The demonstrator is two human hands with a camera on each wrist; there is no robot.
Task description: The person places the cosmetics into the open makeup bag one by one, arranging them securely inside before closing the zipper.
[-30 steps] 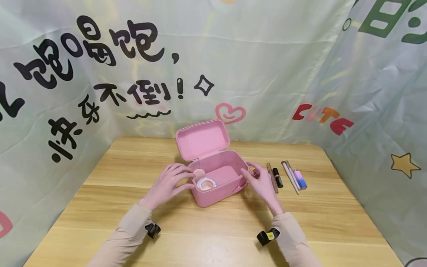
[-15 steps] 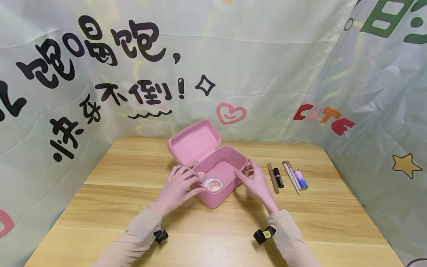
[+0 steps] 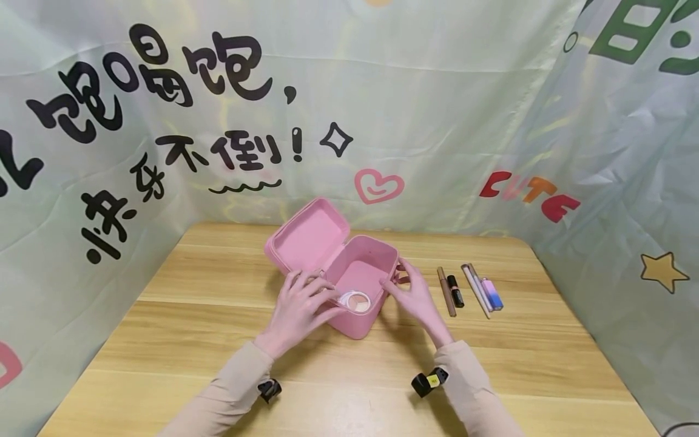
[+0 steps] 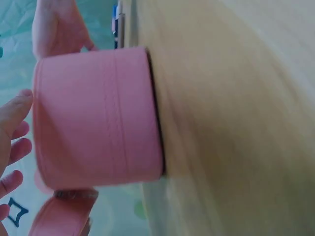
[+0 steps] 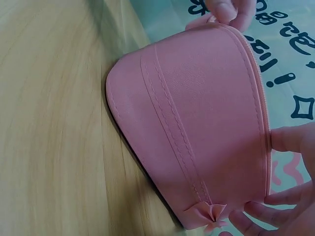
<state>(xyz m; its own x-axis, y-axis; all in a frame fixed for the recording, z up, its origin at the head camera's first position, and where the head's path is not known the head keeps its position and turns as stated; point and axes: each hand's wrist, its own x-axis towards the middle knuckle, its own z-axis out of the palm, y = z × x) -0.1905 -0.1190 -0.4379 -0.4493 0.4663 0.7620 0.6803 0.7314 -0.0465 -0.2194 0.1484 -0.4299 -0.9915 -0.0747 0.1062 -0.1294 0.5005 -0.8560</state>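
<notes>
We noted a printed fabric backdrop [image 3: 448, 121], its lettering cut off at the frame edges, behind a wooden desk [image 3: 349, 400] whose near edge lay out of frame. On the desk stood the pink case [image 3: 357, 328], lid [image 3: 310, 237] thrown back to the left; in the left wrist view we saw only part of that lid. Both hands gripped the case rim: the left hand [image 3: 297, 309] curled over one end, hiding that inner corner; the right hand [image 3: 417, 297] had its thumb at the rim, fingers partly hidden outside. Right of the case lay slim pens [image 3: 476, 291], a brown tube [image 3: 446, 292], a pink-and-blue item [image 3: 493, 294] and a black tube [image 3: 455, 291], labels illegible. Inside sat a round compact [image 3: 358, 301], partly covered.
</notes>
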